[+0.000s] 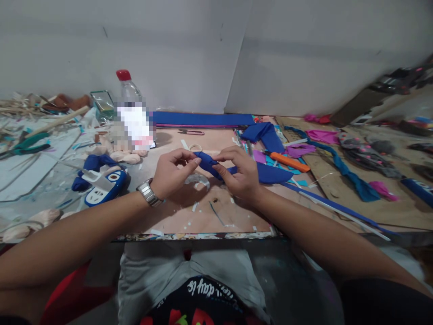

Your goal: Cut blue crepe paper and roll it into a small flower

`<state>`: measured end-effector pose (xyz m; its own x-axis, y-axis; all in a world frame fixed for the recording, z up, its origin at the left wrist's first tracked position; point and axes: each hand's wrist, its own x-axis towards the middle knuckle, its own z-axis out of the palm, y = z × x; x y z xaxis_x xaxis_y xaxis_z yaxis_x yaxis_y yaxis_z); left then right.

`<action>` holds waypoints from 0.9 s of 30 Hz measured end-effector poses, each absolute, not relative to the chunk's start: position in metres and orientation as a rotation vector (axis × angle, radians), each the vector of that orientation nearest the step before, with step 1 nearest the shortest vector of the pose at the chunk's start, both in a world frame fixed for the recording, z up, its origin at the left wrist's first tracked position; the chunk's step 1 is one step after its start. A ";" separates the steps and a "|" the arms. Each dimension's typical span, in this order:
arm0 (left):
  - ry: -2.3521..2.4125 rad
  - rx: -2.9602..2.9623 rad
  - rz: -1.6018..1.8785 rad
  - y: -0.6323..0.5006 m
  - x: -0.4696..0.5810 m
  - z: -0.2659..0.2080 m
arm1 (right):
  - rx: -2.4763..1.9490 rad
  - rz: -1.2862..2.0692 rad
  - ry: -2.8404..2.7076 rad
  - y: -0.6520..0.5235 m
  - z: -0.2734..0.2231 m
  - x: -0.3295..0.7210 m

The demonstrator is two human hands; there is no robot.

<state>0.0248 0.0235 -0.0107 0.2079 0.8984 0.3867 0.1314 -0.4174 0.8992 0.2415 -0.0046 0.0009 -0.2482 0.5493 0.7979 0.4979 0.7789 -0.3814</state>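
Note:
Both my hands meet over the middle of the worktable, closed on a strip of blue fabric point(207, 163) that looks folded or wrapped into a short roll. My left hand point(177, 167), with a metal watch on its wrist, pinches the roll's left end between thumb and finger. Thumb and fingers of my right hand point(240, 171) grip its right end. Past the right hand, a flat tail of blue fabric point(275, 174) lies out over the table. Beneath my hands is a loop of clear tape point(199, 180). Whether anything is inside the roll is hidden.
Behind my hands lie small thread snips point(192, 132) and a long blue fabric band point(203, 119). An orange utility knife point(290, 161) rests to the right. Leftward are a power strip point(106, 187), a lit phone point(135, 124), a red-capped bottle point(128, 88) and green-handled pliers point(29, 145).

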 end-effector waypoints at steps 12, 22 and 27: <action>1.046 1.749 1.291 0.025 0.024 -0.006 | -0.830 0.069 -1.902 -0.005 0.000 0.240; 1.045 1.763 1.314 0.026 0.023 -0.003 | -0.848 0.069 -1.886 -0.004 0.002 0.241; 1.031 1.736 1.304 0.024 0.024 -0.003 | -0.848 0.055 -1.890 -0.004 0.002 0.241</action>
